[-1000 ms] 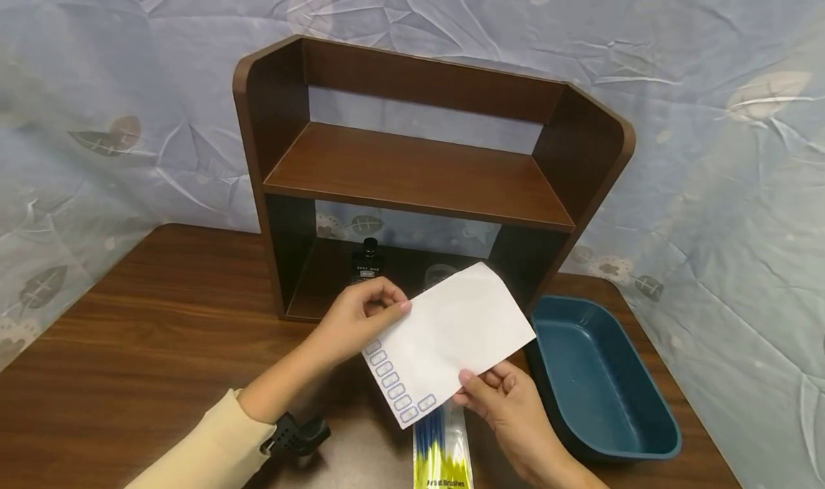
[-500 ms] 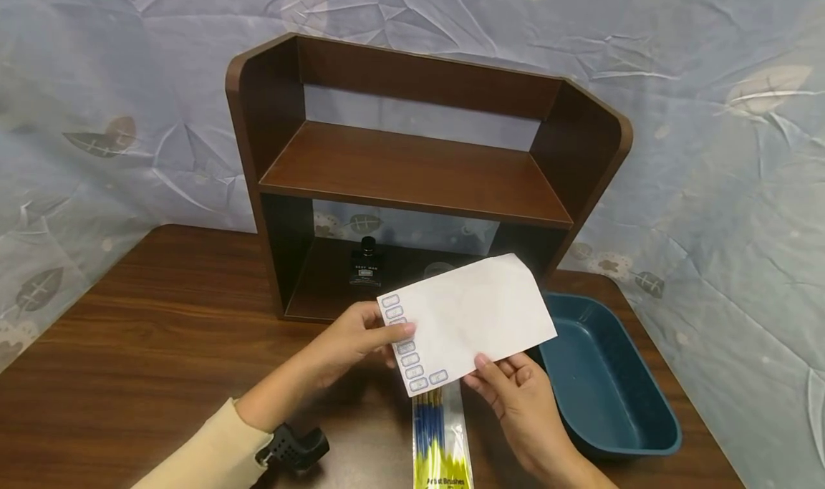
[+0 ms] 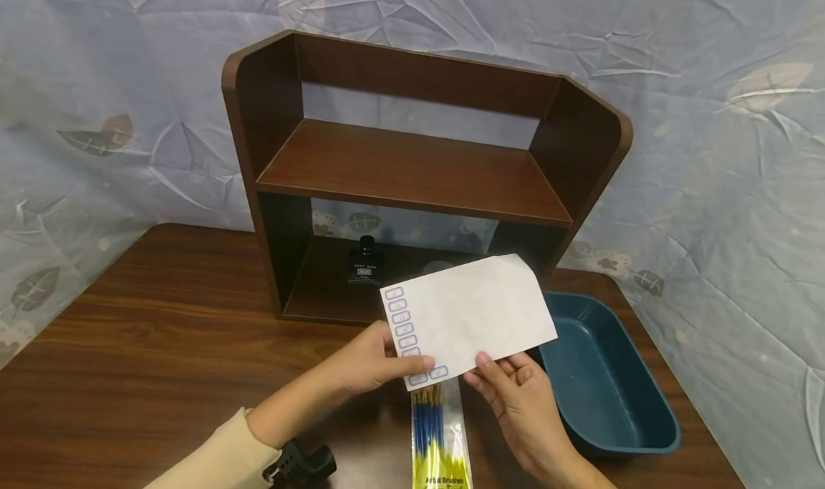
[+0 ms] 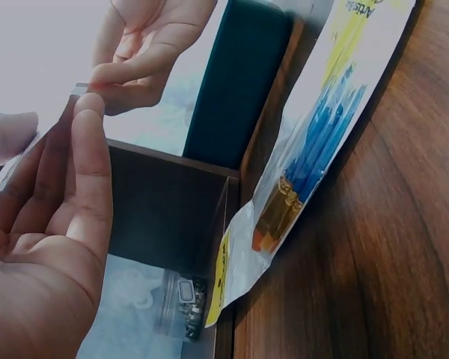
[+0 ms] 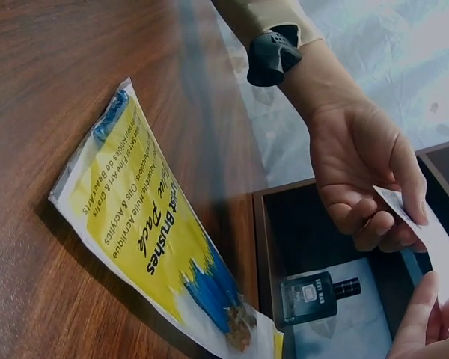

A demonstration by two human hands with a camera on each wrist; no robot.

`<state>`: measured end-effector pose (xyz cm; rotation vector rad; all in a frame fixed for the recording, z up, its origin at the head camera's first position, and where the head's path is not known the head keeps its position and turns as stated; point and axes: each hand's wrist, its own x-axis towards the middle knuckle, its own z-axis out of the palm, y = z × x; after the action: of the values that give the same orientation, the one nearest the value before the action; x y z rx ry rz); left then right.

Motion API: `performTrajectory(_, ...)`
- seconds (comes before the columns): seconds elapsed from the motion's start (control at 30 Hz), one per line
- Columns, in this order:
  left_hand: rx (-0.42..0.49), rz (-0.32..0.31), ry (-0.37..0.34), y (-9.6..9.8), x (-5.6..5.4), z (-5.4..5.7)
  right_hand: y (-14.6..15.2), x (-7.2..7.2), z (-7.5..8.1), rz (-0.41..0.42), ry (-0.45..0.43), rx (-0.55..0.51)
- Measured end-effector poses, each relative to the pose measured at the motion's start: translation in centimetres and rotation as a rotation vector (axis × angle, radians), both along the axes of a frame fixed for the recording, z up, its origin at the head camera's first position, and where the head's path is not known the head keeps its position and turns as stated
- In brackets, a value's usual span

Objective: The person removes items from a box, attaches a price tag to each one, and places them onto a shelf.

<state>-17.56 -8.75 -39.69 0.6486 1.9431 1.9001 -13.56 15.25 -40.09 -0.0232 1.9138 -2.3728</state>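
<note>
A white sticker sheet [image 3: 470, 310] with blue-edged labels down its left edge and one more at its lower edge is held tilted above the table. My left hand [image 3: 370, 364] pinches its lower left corner, thumb on top over the labels and fingers underneath. With thumb and fingers, my right hand [image 3: 522, 410] grips the lower edge near the middle. Below the sheet lies a clear pack of artist brushes [image 3: 441, 432] with blue handles and a yellow print; the sheet hides its far end in the head view.
Behind the hands stands a brown two-tier shelf [image 3: 412, 170]. On its lower level is a black perfume bottle [image 3: 365, 265], beside a clear round item partly hidden by the sheet. A blue plastic bin [image 3: 612, 374] sits to the right.
The sheet has turned and shifted to the right. My left hand has let its upper left edge go and moved down to the lower left corner, while my right hand keeps its hold.
</note>
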Motion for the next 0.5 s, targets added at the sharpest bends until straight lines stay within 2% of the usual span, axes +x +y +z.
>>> performTrajectory(0.13,-0.016,0.021,0.015,0.0,0.1,0.1,0.1,0.0,0.1,0.041,-0.044,0.031)
performTrajectory(0.2,-0.025,0.031,0.023,0.0,0.1,0.1,0.3,0.1,0.1,0.108,-0.076,0.053)
performTrajectory(0.3,-0.023,0.038,0.028,0.0,0.1,0.1,0.8,0.1,0.2,0.255,-0.105,0.090)
performTrajectory(0.4,-0.015,0.048,0.035,0.0,0.1,0.1,1.2,0.3,0.2,0.389,-0.076,0.124)
performTrajectory(0.5,-0.010,0.046,0.053,0.1,0.2,0.1,1.2,0.7,0.5,0.437,0.005,0.159)
